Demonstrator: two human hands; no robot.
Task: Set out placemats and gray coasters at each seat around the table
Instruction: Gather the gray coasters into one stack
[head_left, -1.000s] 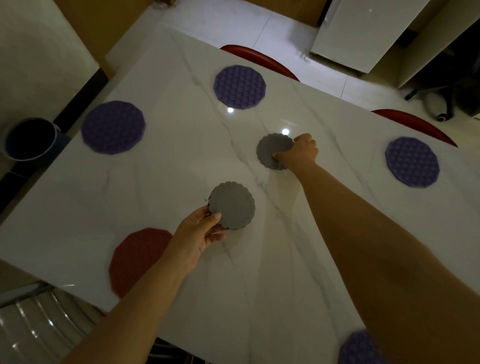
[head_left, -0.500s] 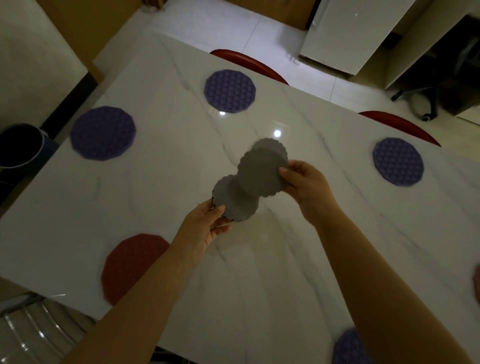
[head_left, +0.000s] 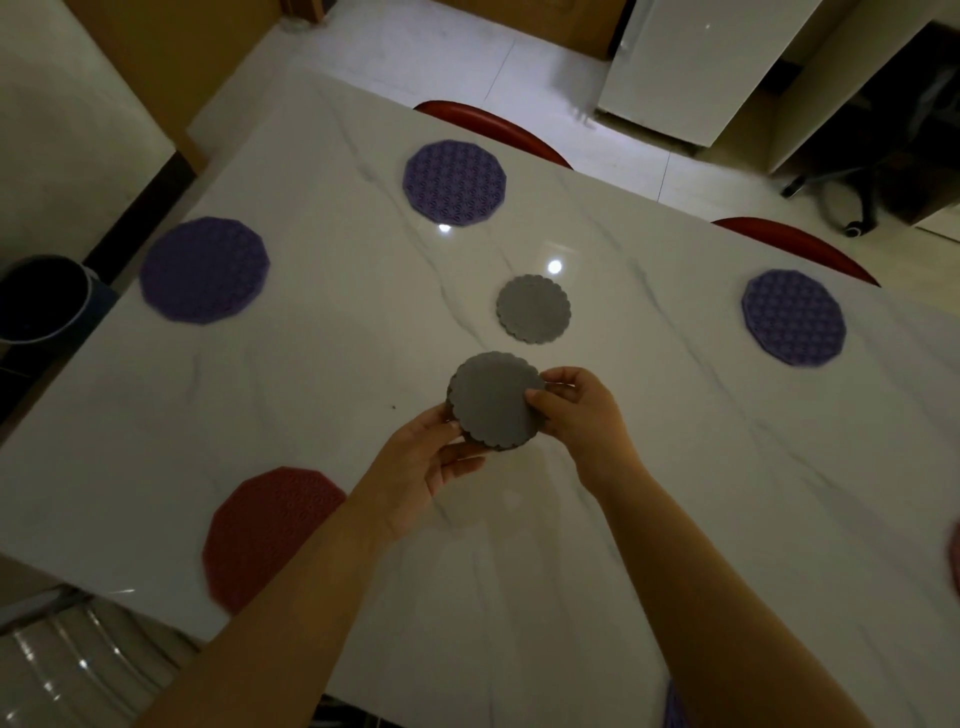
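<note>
**Gray coasters held above the table's middle**

A stack of gray, round, scallop-edged coasters is held just above the white marble-patterned table. It is pinched at its near-left rim by the left hand and at its right rim by the curled fingers of the right hand. Another gray scalloped coaster lies flat just beyond. A purple patterned round placemat is laid by the far edge, a second purple placemat at the left end, and a third purple placemat far right. A red round placemat is set at the near-left edge.
</note>
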